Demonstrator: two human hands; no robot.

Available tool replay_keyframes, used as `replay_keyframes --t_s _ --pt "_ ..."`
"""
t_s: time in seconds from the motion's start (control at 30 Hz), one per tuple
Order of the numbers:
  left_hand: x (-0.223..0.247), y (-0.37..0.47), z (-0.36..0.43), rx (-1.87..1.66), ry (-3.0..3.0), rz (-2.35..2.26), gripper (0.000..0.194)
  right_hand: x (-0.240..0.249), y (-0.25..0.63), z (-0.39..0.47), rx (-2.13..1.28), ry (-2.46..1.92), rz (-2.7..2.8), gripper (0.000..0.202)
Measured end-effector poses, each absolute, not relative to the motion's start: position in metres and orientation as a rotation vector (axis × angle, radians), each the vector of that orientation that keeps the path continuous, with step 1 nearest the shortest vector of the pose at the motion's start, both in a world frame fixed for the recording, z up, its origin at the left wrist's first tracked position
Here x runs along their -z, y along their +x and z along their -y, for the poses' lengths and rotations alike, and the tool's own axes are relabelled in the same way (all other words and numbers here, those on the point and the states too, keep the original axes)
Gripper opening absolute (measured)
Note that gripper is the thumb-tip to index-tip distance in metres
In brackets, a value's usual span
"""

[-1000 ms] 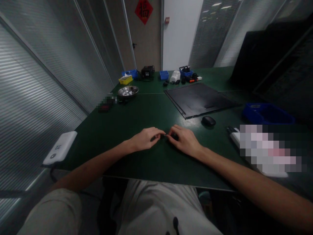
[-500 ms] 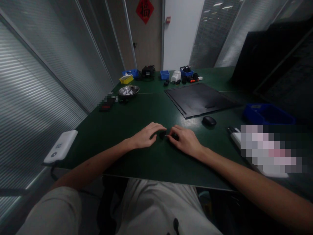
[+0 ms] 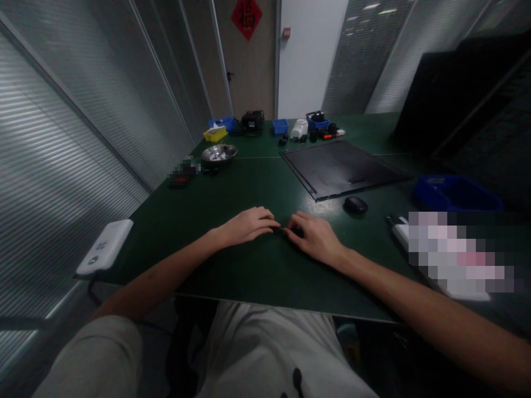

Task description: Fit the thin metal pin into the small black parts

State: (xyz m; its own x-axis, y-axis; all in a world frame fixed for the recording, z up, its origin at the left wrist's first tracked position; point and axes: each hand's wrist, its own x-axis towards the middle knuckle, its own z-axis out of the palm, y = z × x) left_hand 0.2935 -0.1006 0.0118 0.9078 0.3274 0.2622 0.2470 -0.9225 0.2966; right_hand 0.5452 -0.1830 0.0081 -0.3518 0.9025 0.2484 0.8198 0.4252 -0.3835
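Note:
Over the near part of the green tabletop point(image 3: 232, 193), my two hands meet almost fingertip to fingertip. My left hand point(image 3: 254, 225) has its thumb and fingers drawn together at a small dark piece point(image 3: 279, 230), whose kind is too dark to tell. Curled fingers of my right hand point(image 3: 317, 236) close around a small black object point(image 3: 297, 230), mostly hidden by the hand. Its thumb and index fingertips point at the dark piece on the left. A black computer mouse point(image 3: 355, 205) lies beyond my right hand.
A black mat point(image 3: 340, 166) lies ahead. To the right are a blue bin point(image 3: 456, 193) and a blurred-out white item point(image 3: 448, 260). A white power bank-like box point(image 3: 104, 246) sits at the left edge. Farther back stand a metal bowl point(image 3: 219, 153) and a yellow basket point(image 3: 214, 134).
My left thumb and fingers, spread around the dark piece before, have come together at it. My right hand stays nearly in place.

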Motion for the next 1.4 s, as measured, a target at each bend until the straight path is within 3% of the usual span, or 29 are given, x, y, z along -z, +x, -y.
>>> replay_keyframes --t_s 1.4 --pt "-0.0130 0.2903 0.1085 -0.459 2.551 -0.497 0.024 -0.0120 0.5454 0.1865 -0.286 -1.399 2.272 0.012"
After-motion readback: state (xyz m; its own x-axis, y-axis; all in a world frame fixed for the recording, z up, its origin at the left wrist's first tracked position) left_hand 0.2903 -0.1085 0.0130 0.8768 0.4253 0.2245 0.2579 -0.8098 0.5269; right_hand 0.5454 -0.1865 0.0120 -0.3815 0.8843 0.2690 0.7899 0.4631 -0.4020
